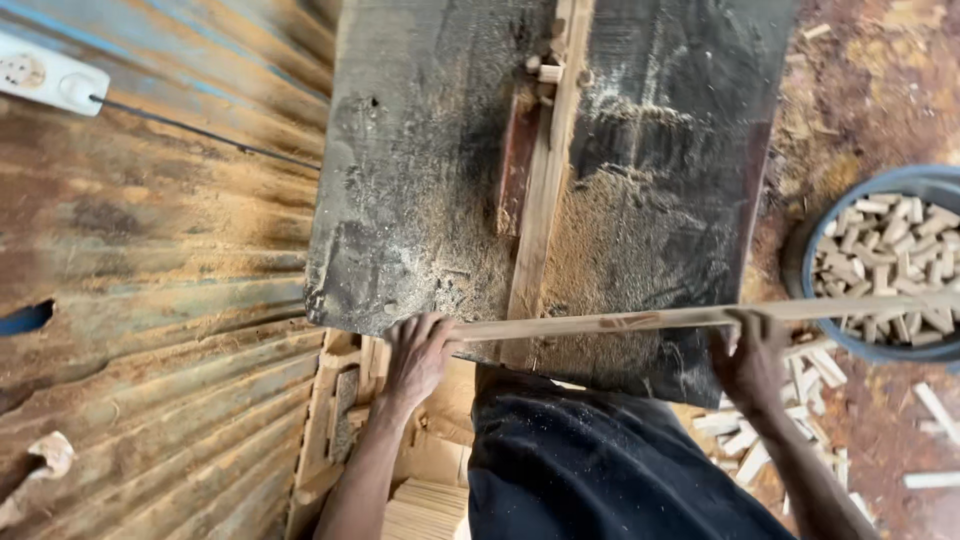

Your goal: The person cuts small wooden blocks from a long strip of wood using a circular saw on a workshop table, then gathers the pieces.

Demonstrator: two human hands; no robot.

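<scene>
A long thin wooden strip point(640, 319) lies crosswise along the near edge of a dark, sawdust-covered saw table point(420, 200). My left hand point(418, 355) grips the strip's left end at the table edge. My right hand point(752, 360) holds the strip further right, just past the table's right corner. The strip's far end reaches out over a blue bucket point(835, 215). A wooden fence rail point(545, 170) runs up the middle of the table, with a reddish slot beside it.
The blue bucket at the right holds several small cut wooden blocks point(890, 265). More offcuts point(800, 400) litter the dirt floor. Rusty corrugated metal sheeting point(150, 300) fills the left, with a white power socket point(50, 75) and cable. Stacked wood point(420, 500) sits below the table.
</scene>
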